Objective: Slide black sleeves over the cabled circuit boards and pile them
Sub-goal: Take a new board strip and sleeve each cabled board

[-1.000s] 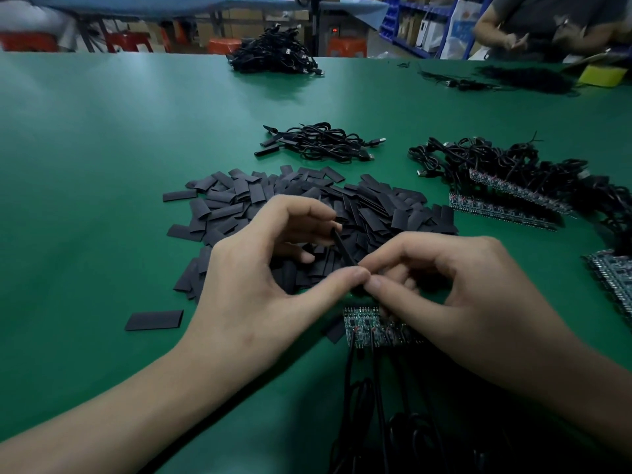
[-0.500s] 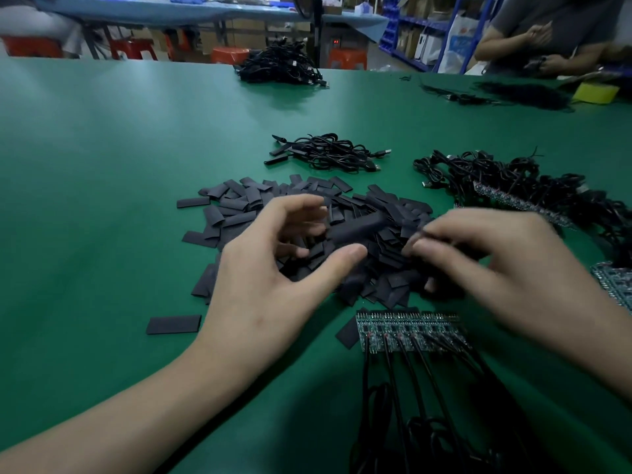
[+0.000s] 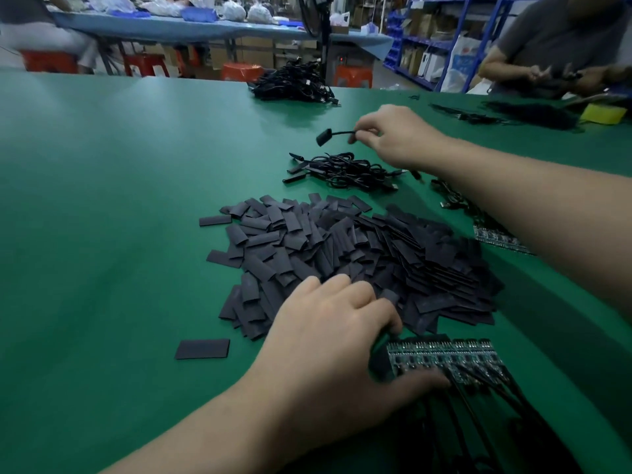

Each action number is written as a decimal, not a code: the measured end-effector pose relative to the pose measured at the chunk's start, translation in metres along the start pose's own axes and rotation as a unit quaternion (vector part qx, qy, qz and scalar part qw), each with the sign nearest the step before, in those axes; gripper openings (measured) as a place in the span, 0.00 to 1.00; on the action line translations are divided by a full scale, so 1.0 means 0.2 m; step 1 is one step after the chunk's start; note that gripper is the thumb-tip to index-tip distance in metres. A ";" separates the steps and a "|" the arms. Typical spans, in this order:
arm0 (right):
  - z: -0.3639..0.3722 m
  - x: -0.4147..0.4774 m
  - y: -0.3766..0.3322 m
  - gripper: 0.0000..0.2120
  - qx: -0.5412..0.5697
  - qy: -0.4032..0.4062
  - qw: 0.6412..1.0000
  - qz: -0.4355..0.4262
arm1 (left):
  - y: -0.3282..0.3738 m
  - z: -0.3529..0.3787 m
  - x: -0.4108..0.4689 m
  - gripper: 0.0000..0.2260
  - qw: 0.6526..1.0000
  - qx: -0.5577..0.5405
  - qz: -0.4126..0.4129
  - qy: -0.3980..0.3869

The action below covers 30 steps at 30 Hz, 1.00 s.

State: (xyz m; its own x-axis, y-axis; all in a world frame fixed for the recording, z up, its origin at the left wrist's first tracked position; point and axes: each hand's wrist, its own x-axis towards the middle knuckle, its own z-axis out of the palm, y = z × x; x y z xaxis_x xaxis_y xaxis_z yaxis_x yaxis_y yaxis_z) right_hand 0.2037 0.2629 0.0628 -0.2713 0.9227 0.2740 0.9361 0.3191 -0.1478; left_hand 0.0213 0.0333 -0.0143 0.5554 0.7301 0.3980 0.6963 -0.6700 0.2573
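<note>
Black sleeves [image 3: 359, 254] lie heaped in a loose mound at the middle of the green counter [image 3: 119, 200], seen from the head camera, with one single sleeve [image 3: 202, 348] lying flat apart from the mound on its near left. The right hand [image 3: 400, 135] reaches out beyond the mound, thumb and fingers pinching the thin cable [image 3: 342, 132] of a sleeved board [image 3: 323, 137], which hangs in the air to the hand's left, above a small finished pile [image 3: 345, 171] of black cabled pieces. The left hand [image 3: 328, 330] is palm down at the near edge of the mound, fingers spread over the nearest sleeves, thumb stretched along a row of bare circuit boards [image 3: 444, 357] whose black leads run toward the camera; motion blur hides whether that grip has closed on a board. More cabled boards [image 3: 496, 236] show at the right, partly hidden behind the right forearm. A large cable heap [image 3: 290, 83] sits at the far edge of the counter, and a yellow pad [image 3: 603, 113] lies at the far right. A second person [image 3: 554, 46] in a grey shirt works at that far right corner. Orange stools [image 3: 239, 70] stand behind the counter.
</note>
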 end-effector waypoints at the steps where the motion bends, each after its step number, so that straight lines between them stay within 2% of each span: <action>1: 0.03 0.06 -0.02 0.14 -0.013 -0.003 1.000 -0.008 | 0.00 0.00 0.00 0.28 1.000 -0.004 0.005 -0.003; 9: 0.22 0.15 -0.13 0.17 -0.096 -0.072 0.992 -0.036 | -0.03 0.02 0.01 0.22 0.998 -0.035 0.053 -0.006; 13: 0.12 -0.09 -0.15 0.15 0.014 -0.015 0.999 -0.044 | -0.04 0.02 0.01 0.19 0.995 -0.083 0.047 -0.006; 16: -0.01 -0.45 -0.14 0.12 0.091 0.005 0.995 -0.045 | -0.03 0.01 0.02 0.18 0.985 -0.171 -0.003 -0.024; 18: -0.08 -0.71 -0.14 0.11 0.138 -0.012 0.990 -0.028 | -0.03 0.01 0.03 0.17 0.957 -0.284 -0.058 -0.031; 20: -0.15 -0.92 -0.16 0.12 0.190 -0.054 0.980 0.000 | -0.03 0.01 0.04 0.15 0.911 -0.398 -0.102 -0.024; 22: -0.18 -1.08 -0.18 0.14 0.226 -0.092 0.969 0.027 | -0.04 0.00 0.05 0.13 0.878 -0.463 -0.122 -0.016; 25: -0.16 -1.17 -0.23 0.11 0.237 -0.110 0.965 0.036 | -0.05 -0.01 0.04 0.14 0.841 -0.522 -0.147 0.001; 30: -0.10 -1.16 -0.27 0.06 0.298 -0.100 0.949 0.043 | -0.05 -0.03 0.03 0.18 0.816 -0.550 -0.177 0.010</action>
State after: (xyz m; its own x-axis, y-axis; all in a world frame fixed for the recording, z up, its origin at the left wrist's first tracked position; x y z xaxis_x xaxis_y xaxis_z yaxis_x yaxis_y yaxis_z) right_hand 0.2197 0.0270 0.0259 -0.2926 0.9543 0.0606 0.6805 0.2523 -0.6879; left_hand 0.0150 0.0438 -0.0091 0.3931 0.9091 0.1378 -0.0243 -0.1395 0.9899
